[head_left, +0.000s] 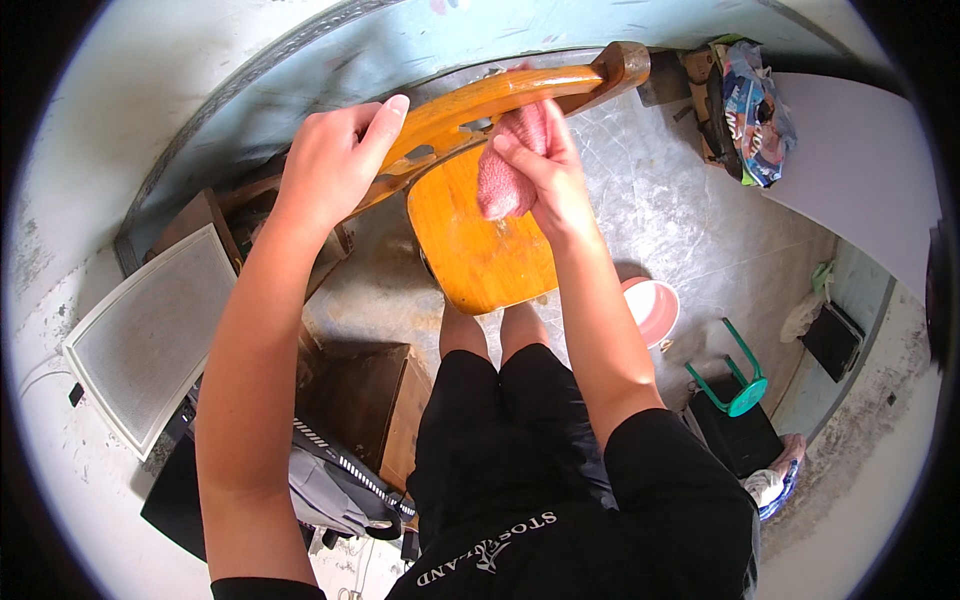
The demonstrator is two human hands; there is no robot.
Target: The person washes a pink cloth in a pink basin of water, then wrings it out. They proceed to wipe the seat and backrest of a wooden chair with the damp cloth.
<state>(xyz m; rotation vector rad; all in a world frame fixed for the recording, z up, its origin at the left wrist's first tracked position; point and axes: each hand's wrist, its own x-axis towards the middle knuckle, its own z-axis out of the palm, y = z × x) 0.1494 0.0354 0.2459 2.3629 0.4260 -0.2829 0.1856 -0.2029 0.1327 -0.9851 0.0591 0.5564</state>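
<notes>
A wooden chair with a varnished orange-brown finish stands before me, its seat [487, 240] below its curved, pierced backrest [457, 105]. My left hand [334, 161] is closed around the left end of the backrest, thumb on top; its fingers are partly hidden. In my right hand [555, 169] is a bunched pink cloth [510, 161], pinched between thumb and fingers. That hand is at the right part of the backrest, just under the top rail, and the cloth hangs over the seat from this angle.
A pink plastic basin [664, 311] sits on the grey floor [645, 195] to the right. Farther right are a small green stool [746, 396] and a white table [855, 157] with plastic bags [754, 124]. At left stand a white-framed panel [161, 337] and a brown box [401, 420].
</notes>
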